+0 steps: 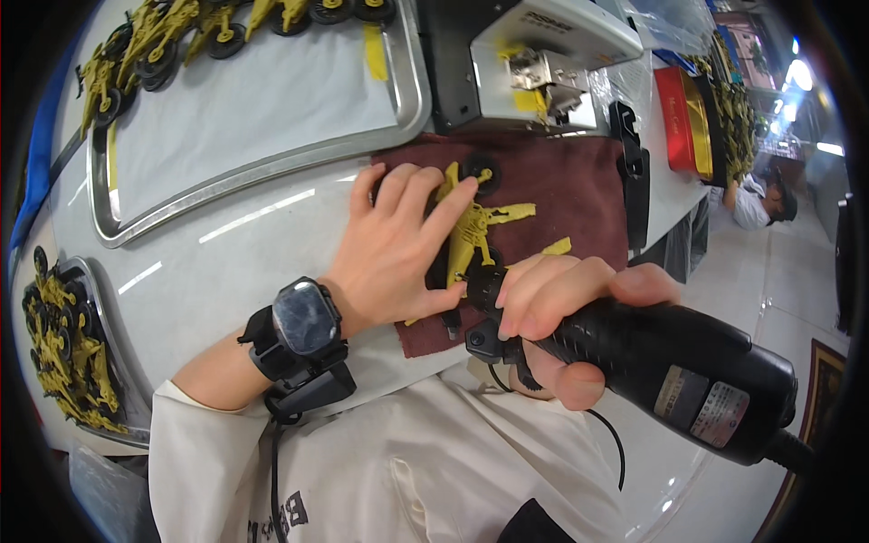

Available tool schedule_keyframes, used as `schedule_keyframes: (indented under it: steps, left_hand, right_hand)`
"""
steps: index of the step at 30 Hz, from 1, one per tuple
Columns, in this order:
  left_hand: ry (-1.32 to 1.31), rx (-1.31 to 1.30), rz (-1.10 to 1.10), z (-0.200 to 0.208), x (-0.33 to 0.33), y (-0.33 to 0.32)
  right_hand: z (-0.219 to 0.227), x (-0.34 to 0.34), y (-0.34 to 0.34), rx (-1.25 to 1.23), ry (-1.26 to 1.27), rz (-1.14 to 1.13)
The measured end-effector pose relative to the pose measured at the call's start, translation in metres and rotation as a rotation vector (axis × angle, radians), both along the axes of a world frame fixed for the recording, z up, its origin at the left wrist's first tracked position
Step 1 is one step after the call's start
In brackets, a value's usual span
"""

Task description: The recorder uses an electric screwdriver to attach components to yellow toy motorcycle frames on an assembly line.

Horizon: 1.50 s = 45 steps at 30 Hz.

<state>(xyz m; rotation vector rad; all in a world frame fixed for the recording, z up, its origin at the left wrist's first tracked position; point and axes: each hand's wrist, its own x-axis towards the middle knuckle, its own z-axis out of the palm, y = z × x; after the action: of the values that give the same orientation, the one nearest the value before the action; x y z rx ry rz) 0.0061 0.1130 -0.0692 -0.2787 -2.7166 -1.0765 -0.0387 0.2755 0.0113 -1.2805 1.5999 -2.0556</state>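
On a maroon cloth (pixel 579 190) lies a yellow model piece (pixel 468 231) with thin arms and a black wheel (pixel 482 175). My left hand (pixel 398 226) presses it down, index finger along its top and thumb at its near end; the palm and fingers hide part of it. My right hand (pixel 570 312) is wrapped around a black corded electric screwdriver (pixel 688 348), held slanted with its ribbed nose pointing left. That nose is at the piece's near end, and I cannot tell whether its tip touches. A small yellow tab (pixel 556 247) shows beside my right fingers.
At the upper left, a paper-lined metal tray (pixel 258 161) bears several similar yellow pieces. Another metal tray (pixel 122 348) at the left is heaped with them. Behind the cloth stands a grey-white machine (pixel 543 54). A red box (pixel 681 118) is at the right; a person (pixel 765 199) is beyond.
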Motion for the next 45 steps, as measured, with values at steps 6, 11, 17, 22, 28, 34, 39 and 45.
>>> schedule_keyframes:
  steps: [6, 11, 17, 22, 28, 34, 39, 45]
  left_hand:
    - [0.008, 0.038, -0.008, 0.001, 0.001, -0.002]
    - [0.071, 0.098, 0.046, -0.001, 0.012, -0.006]
    - [0.124, 0.208, -0.019, 0.025, 0.016, -0.006]
    - [0.129, -0.040, 0.224, 0.078, 0.092, -0.096]
    - [0.022, -0.818, 1.373, 0.085, 0.240, -0.274]
    - [-0.699, -0.521, 1.554, 0.038, 0.320, -0.357]
    - [-0.755, -0.573, 1.611, 0.008, 0.298, -0.319]
    - [-0.009, -0.718, 1.468, 0.067, 0.246, -0.300]
  right_hand:
    - [-0.008, -0.003, -0.005, -0.113, 0.007, 0.001]
    - [-0.009, 0.005, -0.011, -0.371, -0.186, -0.361]
    - [-0.009, -0.033, 0.042, -0.388, -0.159, -0.164]
    - [0.044, -0.024, 0.002, -0.468, -0.230, -0.812]
    - [-0.006, -0.048, 0.058, -0.361, -0.313, -0.835]
    - [-0.008, -0.038, 0.056, -0.335, -0.378, -0.833]
    - [-0.011, -0.038, 0.072, -0.281, -0.363, -0.943]
    - [-0.004, -0.041, 0.061, -0.286, -0.333, -0.917]
